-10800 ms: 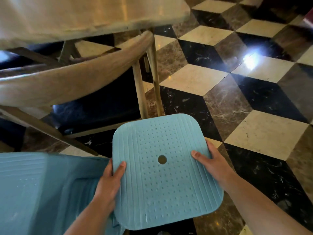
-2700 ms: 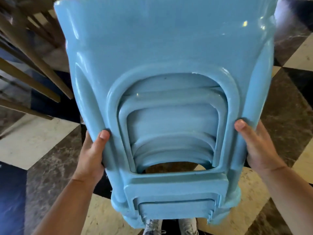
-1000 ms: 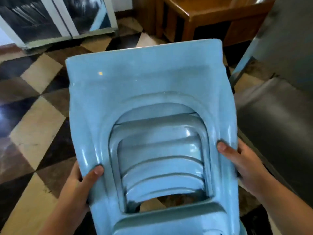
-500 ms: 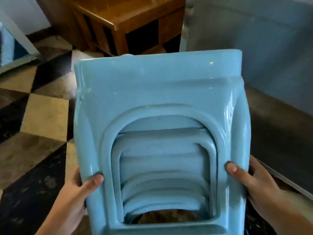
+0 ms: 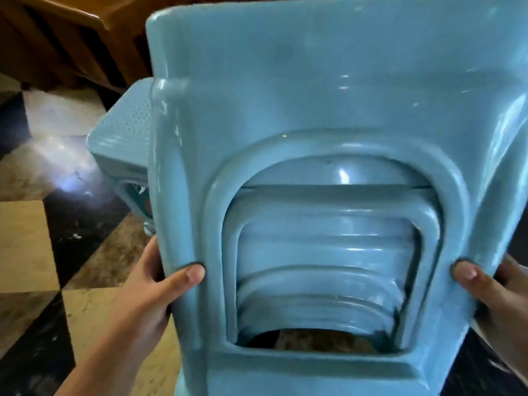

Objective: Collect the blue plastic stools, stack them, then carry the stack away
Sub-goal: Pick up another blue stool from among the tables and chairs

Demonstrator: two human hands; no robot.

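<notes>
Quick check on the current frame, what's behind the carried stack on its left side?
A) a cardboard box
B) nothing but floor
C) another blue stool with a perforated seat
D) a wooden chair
C: past the left edge of the stack of blue stools, which the left hand and the right hand each hold by a side, a separate blue stool shows its dotted seat top above the checkered floor.

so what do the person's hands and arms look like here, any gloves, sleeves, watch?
Both are bare. The left hand has no glove or ring that shows, and its forearm runs uncovered to the bottom edge: no sleeve, watch or band. The right hand is also ungloved, but is cut off by the frame edge, so its wrist and forearm can't be checked. Thumbnails on both are short and unpainted.
</notes>
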